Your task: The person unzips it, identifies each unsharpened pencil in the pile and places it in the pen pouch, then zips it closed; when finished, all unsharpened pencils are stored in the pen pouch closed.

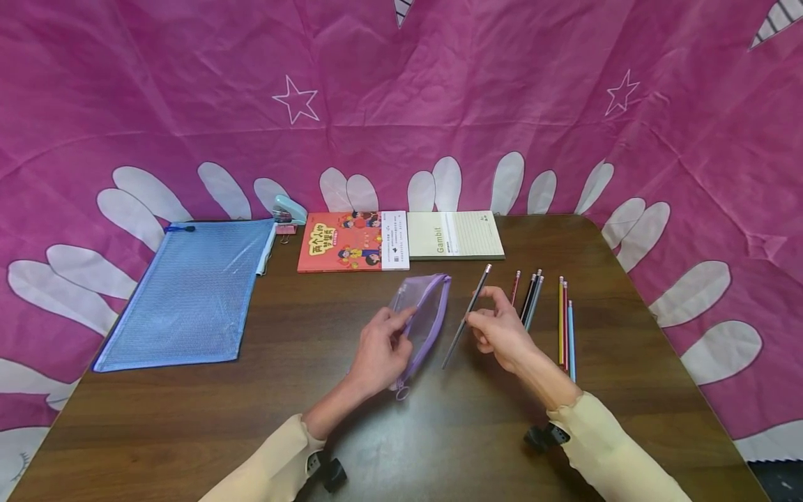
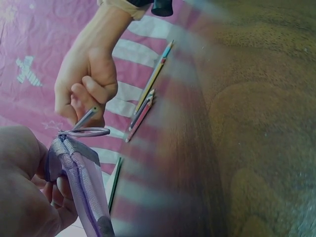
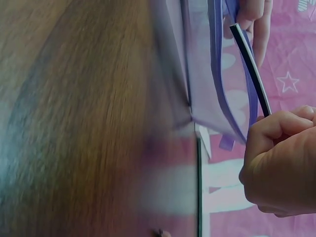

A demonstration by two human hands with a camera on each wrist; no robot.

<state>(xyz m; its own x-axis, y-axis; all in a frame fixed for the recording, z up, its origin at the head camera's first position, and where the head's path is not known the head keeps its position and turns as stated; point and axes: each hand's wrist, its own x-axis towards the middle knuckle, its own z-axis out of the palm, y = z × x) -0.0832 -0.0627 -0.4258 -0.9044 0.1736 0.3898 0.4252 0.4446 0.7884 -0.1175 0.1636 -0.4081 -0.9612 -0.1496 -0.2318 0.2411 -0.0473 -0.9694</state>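
Note:
My left hand (image 1: 381, 348) grips the near side of a clear pencil pouch (image 1: 426, 317) edged in purple, its zipped mouth parted. In the left wrist view, the pouch's purple zipper edge (image 2: 84, 177) and ring pull (image 2: 91, 132) show beside the curled fingers. Just right of the pouch, my right hand (image 1: 502, 328) pinches a dark pencil (image 1: 465, 317) between thumb and fingers. That pencil is tilted, eraser end up and away. Seen from the right wrist, the pencil's lower end (image 3: 242, 39) lies in front of the pouch's purple rim, apart from the table.
Several pencils lie right of my right hand, among them a yellow pencil (image 1: 561, 321) and a blue pencil (image 1: 571, 341). A red book (image 1: 341, 240) and a Gambit notebook (image 1: 464, 237) lie at the back. On the left are a blue mesh folder (image 1: 188, 293) and a stapler (image 1: 291, 208).

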